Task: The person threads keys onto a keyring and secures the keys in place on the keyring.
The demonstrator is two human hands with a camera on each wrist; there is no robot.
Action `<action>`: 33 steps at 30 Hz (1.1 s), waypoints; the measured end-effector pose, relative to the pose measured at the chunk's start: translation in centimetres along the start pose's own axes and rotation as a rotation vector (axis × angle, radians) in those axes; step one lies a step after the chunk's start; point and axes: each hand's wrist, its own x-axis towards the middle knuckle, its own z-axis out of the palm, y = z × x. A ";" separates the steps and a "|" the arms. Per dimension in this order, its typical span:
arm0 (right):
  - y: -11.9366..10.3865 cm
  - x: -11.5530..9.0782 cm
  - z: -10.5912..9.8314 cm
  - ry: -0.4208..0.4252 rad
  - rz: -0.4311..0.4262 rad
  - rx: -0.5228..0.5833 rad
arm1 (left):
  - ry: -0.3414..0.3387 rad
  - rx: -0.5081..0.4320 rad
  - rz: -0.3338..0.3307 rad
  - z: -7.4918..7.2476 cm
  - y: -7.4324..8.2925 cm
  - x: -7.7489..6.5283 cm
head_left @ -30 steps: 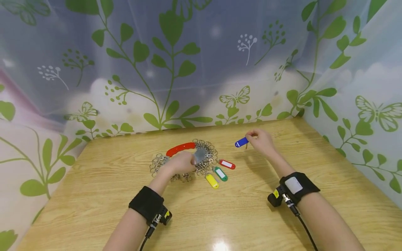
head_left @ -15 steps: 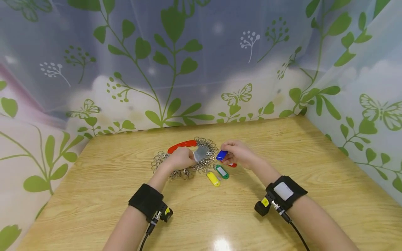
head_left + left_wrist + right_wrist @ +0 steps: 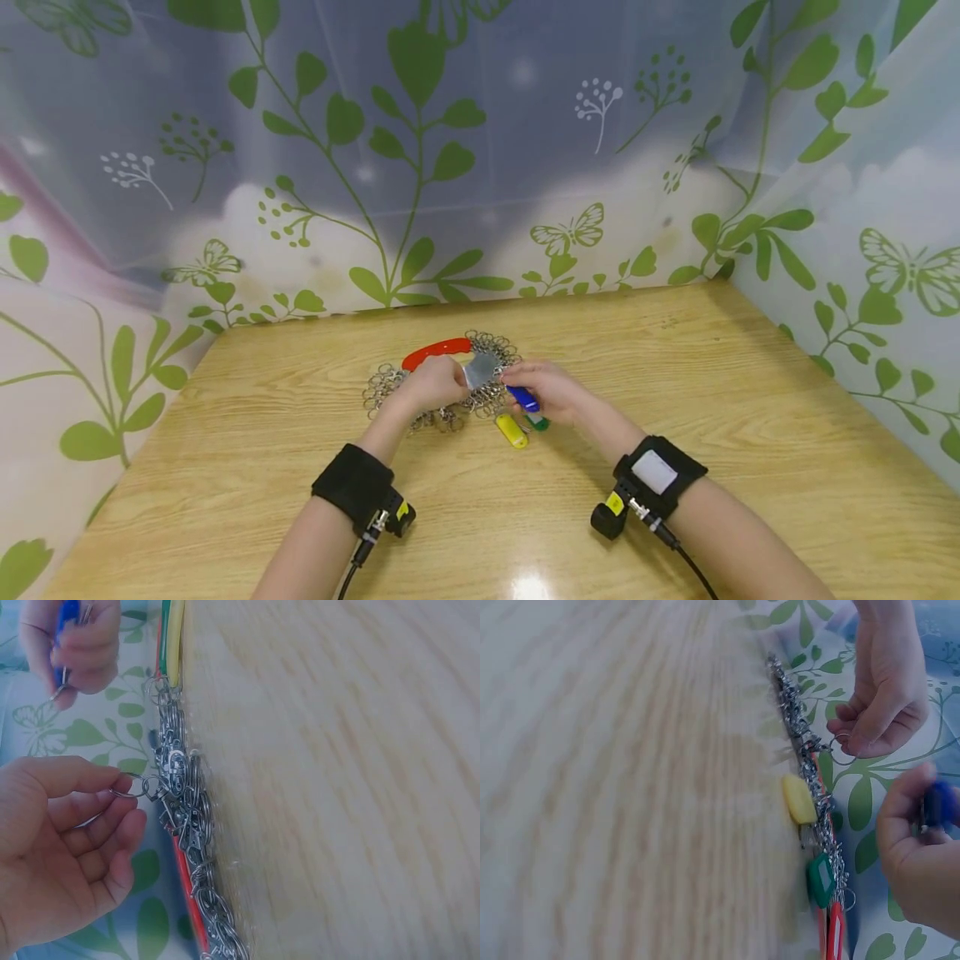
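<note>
My left hand (image 3: 435, 385) pinches a metal split ring (image 3: 124, 794) between thumb and fingertips, and the ring links to a clasp in a heap of rings and clasps (image 3: 385, 386). My right hand (image 3: 558, 393) holds a blue key tag (image 3: 523, 398) just right of the heap; in the left wrist view a small ring hangs from that tag. A red handle (image 3: 431, 352) with a flat silvery plate (image 3: 482, 369) lies among the rings, partly behind my left hand. Below my right hand lie a yellow key tag (image 3: 512, 431) and a partly covered green one (image 3: 538, 422).
A red key tag (image 3: 836, 930), hidden in the head view, lies beside the green one in the right wrist view. The wooden table (image 3: 450, 517) meets a leaf-patterned curtain (image 3: 300, 208) behind and at the sides.
My right hand has brought the blue key tag leftward and toward me, up to the heap, and now covers the red tag and part of the green one. My left hand stays by the plate.
</note>
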 end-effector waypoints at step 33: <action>0.8 0.2 0.0 0.123 -0.082 -0.358 | 0.018 0.119 -0.006 0.5 0.7 0.2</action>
